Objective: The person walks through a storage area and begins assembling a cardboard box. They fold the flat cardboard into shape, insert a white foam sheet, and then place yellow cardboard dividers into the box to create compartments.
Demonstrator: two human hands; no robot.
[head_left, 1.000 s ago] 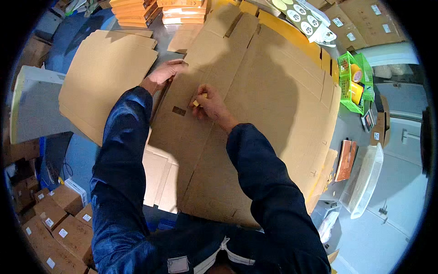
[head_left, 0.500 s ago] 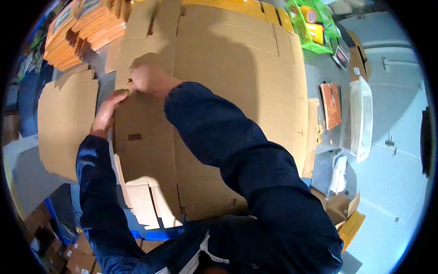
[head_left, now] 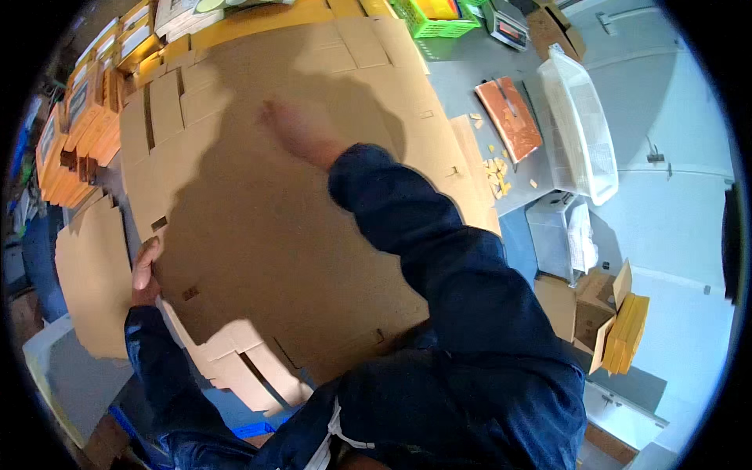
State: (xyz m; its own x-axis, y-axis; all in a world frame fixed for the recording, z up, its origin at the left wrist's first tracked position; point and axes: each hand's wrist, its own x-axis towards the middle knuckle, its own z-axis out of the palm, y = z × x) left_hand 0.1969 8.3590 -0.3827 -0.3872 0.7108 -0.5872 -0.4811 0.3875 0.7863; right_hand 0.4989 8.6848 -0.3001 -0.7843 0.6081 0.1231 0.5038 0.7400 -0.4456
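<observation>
A large flattened cardboard box (head_left: pixel 258 235) lies in front of me, with slit flaps and small cut-outs. At its left edge is my left hand (head_left: pixel 145 270), closed on the board, the thumb side up and some fingers hidden. A small dark slot (head_left: pixel 159 224) shows in the board just beyond that hand. My right hand (head_left: pixel 301 137) is over the far middle of the cardboard. It is blurred and in shadow, so its finger pose and anything in it cannot be made out.
Orange boxes (head_left: pixel 86 117) are stacked at the far left, near another cardboard piece (head_left: pixel 94 274). On the right are an orange-brown book-like item (head_left: pixel 509 117), small yellow scraps (head_left: pixel 496 174), a white plastic basket (head_left: pixel 583 129) and a clear bin (head_left: pixel 554 227). A green basket (head_left: pixel 439 27) stands farther off.
My right hand has moved away from the left edge, rightward over the cardboard. My left hand stays along that edge. The whole view has shifted and turned.
</observation>
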